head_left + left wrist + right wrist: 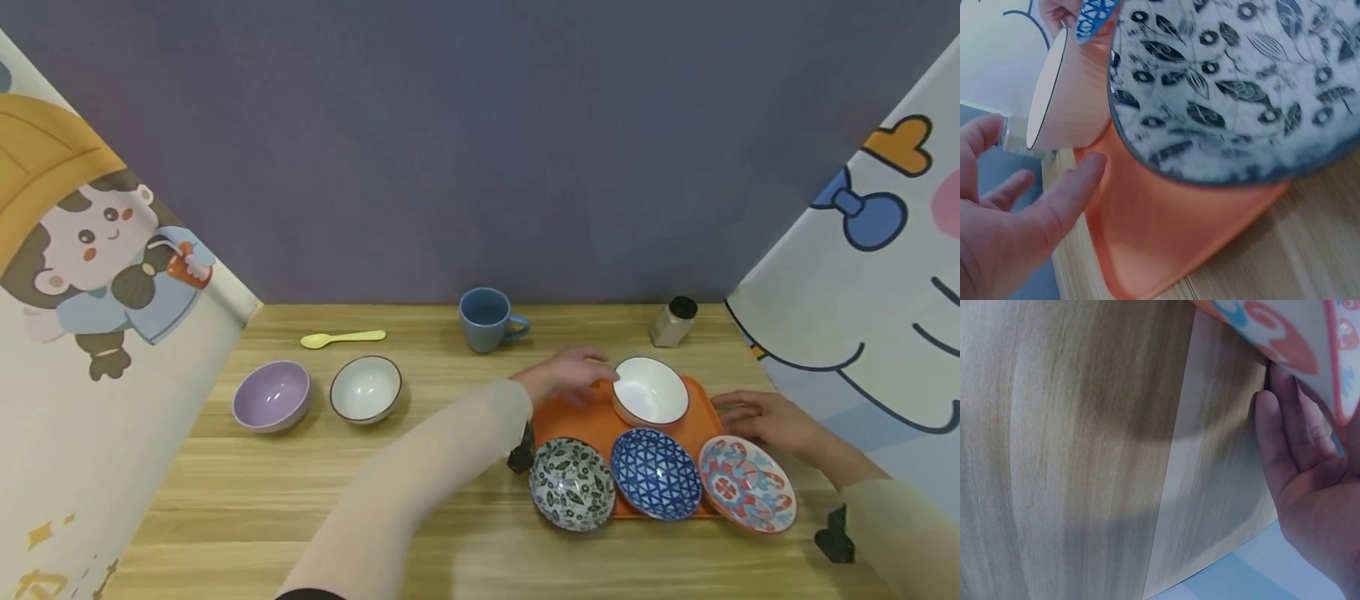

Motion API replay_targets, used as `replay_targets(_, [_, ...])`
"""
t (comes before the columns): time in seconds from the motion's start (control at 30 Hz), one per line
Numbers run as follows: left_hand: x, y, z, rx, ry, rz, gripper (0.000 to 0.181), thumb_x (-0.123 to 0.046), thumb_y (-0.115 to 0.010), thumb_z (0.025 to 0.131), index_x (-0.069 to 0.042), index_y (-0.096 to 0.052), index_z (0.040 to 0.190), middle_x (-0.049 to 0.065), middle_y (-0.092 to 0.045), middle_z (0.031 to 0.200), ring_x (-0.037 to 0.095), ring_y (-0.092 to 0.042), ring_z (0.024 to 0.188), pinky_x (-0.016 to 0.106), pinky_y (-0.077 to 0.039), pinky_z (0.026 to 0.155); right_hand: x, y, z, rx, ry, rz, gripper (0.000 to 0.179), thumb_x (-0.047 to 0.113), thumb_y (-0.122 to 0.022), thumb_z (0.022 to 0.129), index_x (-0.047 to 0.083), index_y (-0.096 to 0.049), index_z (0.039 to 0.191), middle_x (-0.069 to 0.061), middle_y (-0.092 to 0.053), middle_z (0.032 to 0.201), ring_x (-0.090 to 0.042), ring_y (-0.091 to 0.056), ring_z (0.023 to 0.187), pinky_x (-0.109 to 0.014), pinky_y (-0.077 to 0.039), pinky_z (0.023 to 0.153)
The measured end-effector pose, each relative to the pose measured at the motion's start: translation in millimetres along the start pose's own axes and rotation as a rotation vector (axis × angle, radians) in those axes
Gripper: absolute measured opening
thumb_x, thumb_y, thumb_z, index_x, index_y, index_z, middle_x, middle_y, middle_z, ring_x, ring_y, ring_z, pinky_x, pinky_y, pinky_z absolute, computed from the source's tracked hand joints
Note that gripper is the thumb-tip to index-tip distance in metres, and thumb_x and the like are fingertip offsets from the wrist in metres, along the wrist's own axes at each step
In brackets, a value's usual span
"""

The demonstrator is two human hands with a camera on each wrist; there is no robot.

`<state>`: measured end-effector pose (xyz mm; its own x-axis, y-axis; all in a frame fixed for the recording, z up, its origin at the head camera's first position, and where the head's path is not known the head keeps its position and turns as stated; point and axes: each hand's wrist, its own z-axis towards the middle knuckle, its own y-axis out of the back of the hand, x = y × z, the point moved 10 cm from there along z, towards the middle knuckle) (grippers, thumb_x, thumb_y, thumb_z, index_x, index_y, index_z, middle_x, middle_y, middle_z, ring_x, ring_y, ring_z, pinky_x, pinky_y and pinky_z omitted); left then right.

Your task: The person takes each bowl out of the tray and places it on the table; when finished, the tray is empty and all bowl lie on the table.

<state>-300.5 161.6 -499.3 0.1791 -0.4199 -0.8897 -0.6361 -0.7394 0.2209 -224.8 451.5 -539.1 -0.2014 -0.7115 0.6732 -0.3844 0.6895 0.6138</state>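
Observation:
On the orange tray point(558, 418) sits a white bowl point(651, 393) with a dark rim. Beside that bowl, at the tray's upper left, is my left hand point(564, 375); in the left wrist view its thumb and fingers are spread, with nothing gripped. My right hand point(772, 423) is at the tray's right edge, fingers extended, partly behind the red-and-blue floral bowl point(747, 483) in the right wrist view. A blue triangle-patterned bowl point(657, 475) and a black-and-white leaf-patterned bowl point(572, 485) stand tilted along the tray's front. Whether the right fingertips touch the tray, I cannot tell.
Left on the wooden table point(300, 492) are a purple bowl point(272, 397), a smaller white bowl point(366, 389) and a yellow spoon point(342, 338). A blue mug point(485, 321) and a black-lidded jar point(673, 322) stand near the back wall.

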Motion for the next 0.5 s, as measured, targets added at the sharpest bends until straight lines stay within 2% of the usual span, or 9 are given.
replay_targets(0.1, [2.5, -3.4, -0.6, -0.014, 0.041, -0.023, 0.061, -0.028, -0.071, 0.096, -0.009, -0.051, 0.151, 0.015, -0.057, 0.146, 0.037, -0.065, 0.118, 0.049, -0.059, 0.098, -0.9, 0.6, -0.2, -0.007, -0.012, 0.001, 0.06, 0.017, -0.066, 0.099, -0.005, -0.044, 0.15, -0.026, -0.067, 0.126, -0.031, -0.069, 0.107, -0.031, -0.063, 0.077])
replay_targets(0.2, [4.9, -5.1, -1.2, -0.021, 0.071, -0.035, 0.062, -0.027, -0.071, 0.096, -0.01, -0.049, 0.152, 0.013, -0.055, 0.149, 0.039, -0.067, 0.116, 0.051, -0.059, 0.099, -2.2, -0.3, -0.3, -0.009, -0.013, 0.0, 0.059, 0.017, -0.066, 0.1, -0.005, -0.044, 0.15, -0.025, -0.068, 0.125, -0.031, -0.069, 0.107, -0.03, -0.063, 0.076])
replay_targets(0.37, [5.9, -6.7, -0.1, -0.028, 0.083, -0.053, 0.061, -0.027, -0.071, 0.096, -0.013, -0.05, 0.152, 0.016, -0.063, 0.137, 0.04, -0.068, 0.113, 0.053, -0.059, 0.098, -2.6, -0.6, -0.5, -0.012, 0.011, 0.012, 0.059, 0.015, -0.066, 0.1, -0.007, -0.044, 0.15, -0.026, -0.068, 0.124, -0.031, -0.069, 0.106, -0.03, -0.063, 0.075])
replay_targets(0.5, [7.9, -11.5, 4.4, -0.009, 0.077, -0.055, 0.062, -0.026, -0.072, 0.095, -0.013, -0.05, 0.152, 0.016, -0.065, 0.133, 0.04, -0.069, 0.111, 0.054, -0.06, 0.096, -3.6, 0.2, 0.2, -0.016, 0.007, 0.02, 0.059, 0.015, -0.066, 0.1, -0.006, -0.043, 0.15, -0.025, -0.068, 0.123, -0.028, -0.07, 0.104, -0.03, -0.063, 0.074])
